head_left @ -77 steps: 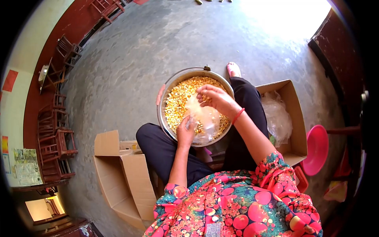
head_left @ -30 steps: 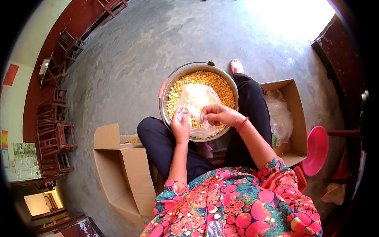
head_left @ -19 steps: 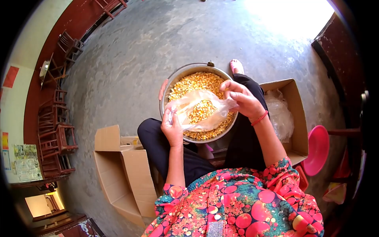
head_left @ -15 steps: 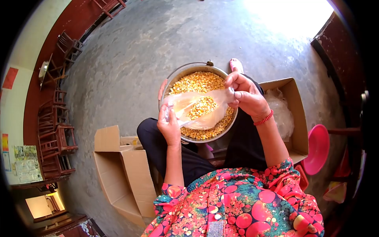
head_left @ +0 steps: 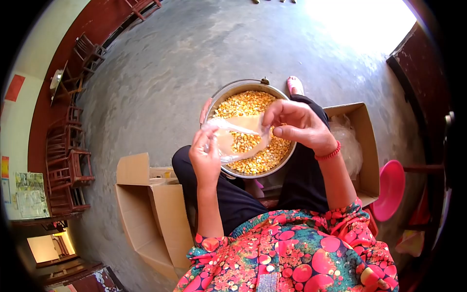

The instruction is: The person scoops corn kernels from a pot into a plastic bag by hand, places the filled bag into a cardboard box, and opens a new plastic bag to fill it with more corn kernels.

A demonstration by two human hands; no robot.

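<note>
A thin clear plastic bag point(head_left: 250, 124) is stretched over a metal bucket point(head_left: 288, 163) filled with yellow corn kernels point(head_left: 248, 102). My left hand point(head_left: 205, 158) pinches the bag's left end between thumb and fingers. On the other side, my right hand point(head_left: 304, 129), with a red beaded bracelet at the wrist, has its curled fingertips and thumb on the bag's right edge. Kernels show in the middle of the bag; whether they lie inside it or beneath it I cannot tell. The bucket stands between my knees, its wire handle folded to the far side.
An open cardboard box point(head_left: 141, 219) lies at my left. Another cardboard box point(head_left: 367, 146) at my right holds crumpled clear plastic bags point(head_left: 348, 146). Beyond it is a pink basin point(head_left: 390, 190). Wooden chairs point(head_left: 73, 170) line the left wall.
My right hand has moved left and slightly down, bringing the bag's ends closer together. The bag now hangs slacker, its upper edge folded. The view has shifted a little.
</note>
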